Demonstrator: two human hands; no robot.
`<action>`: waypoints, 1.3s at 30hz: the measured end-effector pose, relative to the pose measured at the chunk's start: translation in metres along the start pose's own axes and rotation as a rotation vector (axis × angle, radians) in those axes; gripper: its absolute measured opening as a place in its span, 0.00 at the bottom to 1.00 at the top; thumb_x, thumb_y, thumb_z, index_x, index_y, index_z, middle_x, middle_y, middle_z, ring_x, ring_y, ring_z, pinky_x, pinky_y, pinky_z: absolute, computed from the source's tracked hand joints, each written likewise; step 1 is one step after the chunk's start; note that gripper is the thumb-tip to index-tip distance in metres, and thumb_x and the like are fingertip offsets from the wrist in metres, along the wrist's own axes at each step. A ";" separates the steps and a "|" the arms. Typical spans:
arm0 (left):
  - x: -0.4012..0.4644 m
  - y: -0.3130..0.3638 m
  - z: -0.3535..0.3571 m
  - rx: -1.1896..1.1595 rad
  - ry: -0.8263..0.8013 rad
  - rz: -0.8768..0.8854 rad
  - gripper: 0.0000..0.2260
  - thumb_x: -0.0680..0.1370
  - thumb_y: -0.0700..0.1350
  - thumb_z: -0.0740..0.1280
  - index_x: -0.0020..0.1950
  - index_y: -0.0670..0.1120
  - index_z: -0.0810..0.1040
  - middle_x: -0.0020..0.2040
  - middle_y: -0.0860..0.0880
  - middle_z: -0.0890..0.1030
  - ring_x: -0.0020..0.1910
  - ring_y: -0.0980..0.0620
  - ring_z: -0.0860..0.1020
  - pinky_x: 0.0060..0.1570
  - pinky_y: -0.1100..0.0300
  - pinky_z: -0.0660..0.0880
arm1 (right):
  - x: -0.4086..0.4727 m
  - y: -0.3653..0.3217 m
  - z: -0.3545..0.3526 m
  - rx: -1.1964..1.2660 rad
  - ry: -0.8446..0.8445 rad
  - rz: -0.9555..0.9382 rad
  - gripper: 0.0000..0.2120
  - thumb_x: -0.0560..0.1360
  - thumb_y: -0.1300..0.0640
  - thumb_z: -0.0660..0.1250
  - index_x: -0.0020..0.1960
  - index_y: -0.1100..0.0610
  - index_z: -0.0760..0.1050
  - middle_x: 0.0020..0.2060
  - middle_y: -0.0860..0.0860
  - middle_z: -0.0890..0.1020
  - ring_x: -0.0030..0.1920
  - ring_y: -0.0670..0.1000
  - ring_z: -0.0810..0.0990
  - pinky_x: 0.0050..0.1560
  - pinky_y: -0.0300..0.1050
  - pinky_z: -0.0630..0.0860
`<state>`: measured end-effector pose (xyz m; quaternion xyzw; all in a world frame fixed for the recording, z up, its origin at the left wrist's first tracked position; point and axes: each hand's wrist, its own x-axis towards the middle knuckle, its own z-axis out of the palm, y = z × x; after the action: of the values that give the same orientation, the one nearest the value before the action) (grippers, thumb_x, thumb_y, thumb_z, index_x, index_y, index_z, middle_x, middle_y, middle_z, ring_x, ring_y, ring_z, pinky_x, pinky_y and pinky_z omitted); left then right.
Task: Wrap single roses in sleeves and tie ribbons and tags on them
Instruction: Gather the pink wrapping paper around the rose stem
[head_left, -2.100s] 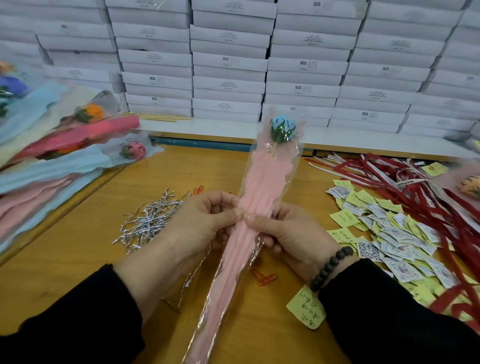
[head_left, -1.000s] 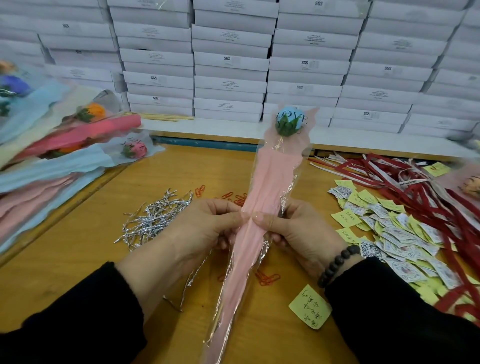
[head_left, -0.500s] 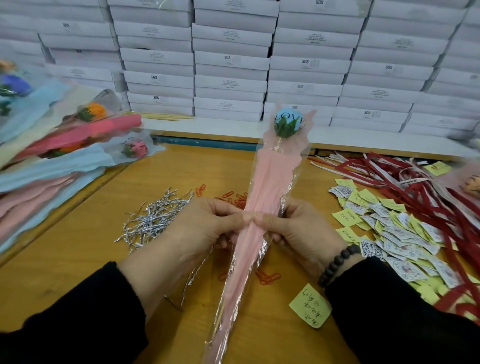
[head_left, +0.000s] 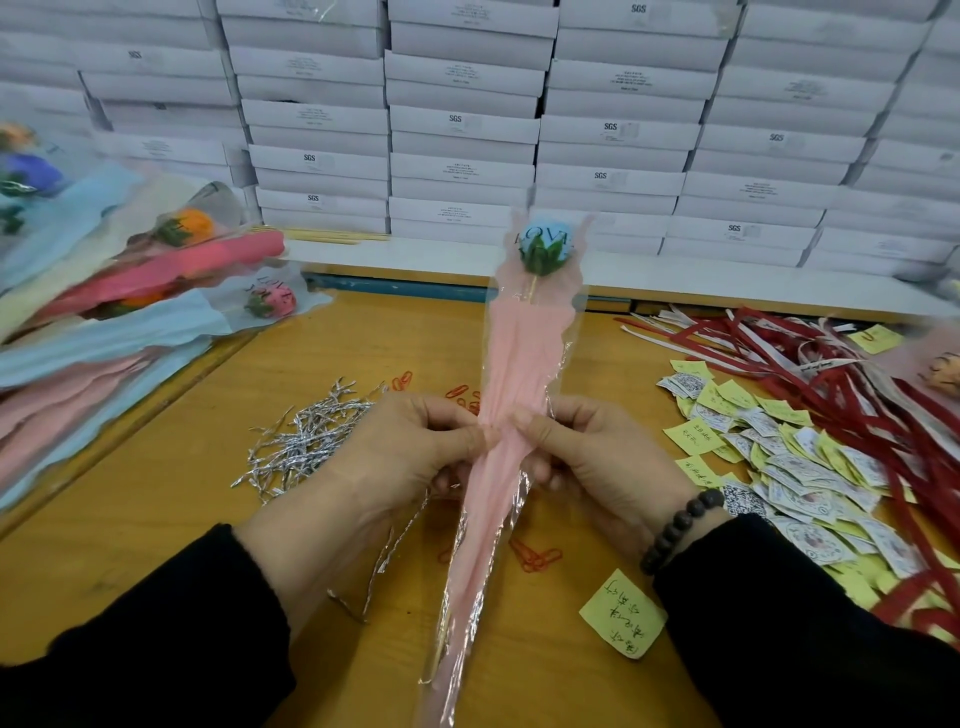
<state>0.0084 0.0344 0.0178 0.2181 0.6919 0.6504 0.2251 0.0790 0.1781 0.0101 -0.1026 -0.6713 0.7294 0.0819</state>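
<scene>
Pink paper sleeve (head_left: 511, 415) with blue rose (head_left: 545, 248) held upright at frame centre above the worktop (head_left: 208, 467), long axis running bottom to top. Pinched mid-length between left hand (head_left: 410, 457) and right hand (head_left: 597, 462), thumbs meeting. Silver twist ties (head_left: 306, 441) just left, nearer the left hand; ribbons (head_left: 831, 374) and tags (head_left: 779, 457) right.

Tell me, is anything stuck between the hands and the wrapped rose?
No, nothing visible is. The left hand and the right hand both already pinch the pink sleeve at its middle, thumbs pressed against it. The blue rose sits inside the sleeve's top.
</scene>
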 end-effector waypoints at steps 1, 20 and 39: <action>0.000 0.000 -0.001 -0.001 0.006 0.004 0.07 0.71 0.36 0.70 0.32 0.39 0.80 0.23 0.47 0.76 0.20 0.56 0.70 0.20 0.67 0.66 | 0.000 0.000 0.000 0.007 0.003 0.000 0.06 0.72 0.59 0.68 0.43 0.63 0.77 0.23 0.50 0.76 0.22 0.43 0.72 0.23 0.32 0.69; 0.000 -0.001 -0.002 0.024 0.042 0.003 0.06 0.72 0.37 0.70 0.35 0.40 0.80 0.27 0.46 0.78 0.24 0.56 0.73 0.24 0.65 0.68 | 0.000 0.001 0.002 0.079 -0.005 0.090 0.01 0.73 0.66 0.67 0.43 0.65 0.76 0.28 0.54 0.78 0.24 0.44 0.75 0.24 0.32 0.72; -0.002 0.000 -0.001 0.063 0.022 -0.013 0.06 0.72 0.36 0.69 0.35 0.39 0.79 0.24 0.49 0.77 0.22 0.58 0.73 0.23 0.68 0.68 | -0.001 -0.001 0.004 0.143 -0.005 0.096 0.03 0.72 0.70 0.66 0.45 0.65 0.75 0.28 0.54 0.79 0.26 0.45 0.77 0.28 0.33 0.76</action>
<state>0.0092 0.0326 0.0178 0.2135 0.7158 0.6292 0.2149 0.0788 0.1742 0.0116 -0.1268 -0.6119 0.7789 0.0526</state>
